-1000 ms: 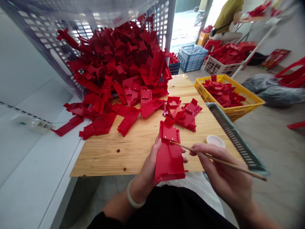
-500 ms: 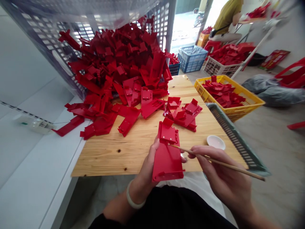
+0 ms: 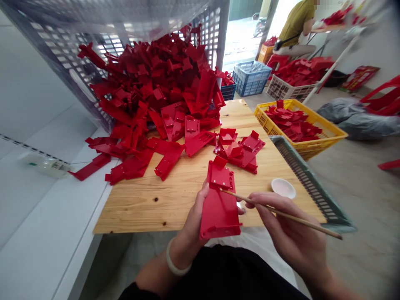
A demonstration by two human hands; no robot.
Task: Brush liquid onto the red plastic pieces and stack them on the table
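My left hand (image 3: pixel 192 214) is wrapped around a flat red plastic part (image 3: pixel 219 210), holding it tilted over the table's front edge. Small white spots show on the raised panel at its upper end. In my right hand (image 3: pixel 292 233) is a thin wooden stick (image 3: pixel 296 220), gripped like a pen. The stick's tip meets the red part just below that panel; whether it is a brush or a plain stick I cannot tell. To the right of the part, a small white dish (image 3: pixel 283 188) rests on the wooden table (image 3: pixel 134 208).
A large crate (image 3: pixel 59 46) lies on its side, with red parts (image 3: pixel 162 75) spilling onto the table. A few more red parts (image 3: pixel 240 150) lie beyond my hands. Right of the table are a grey-green crate (image 3: pixel 300 166) and a yellow crate (image 3: pixel 331 132). A person (image 3: pixel 293 25) sits farther back.
My right hand and the rear end of the stick have shifted slightly to the left. The stick's tip stays at nearly the same spot on the red part.
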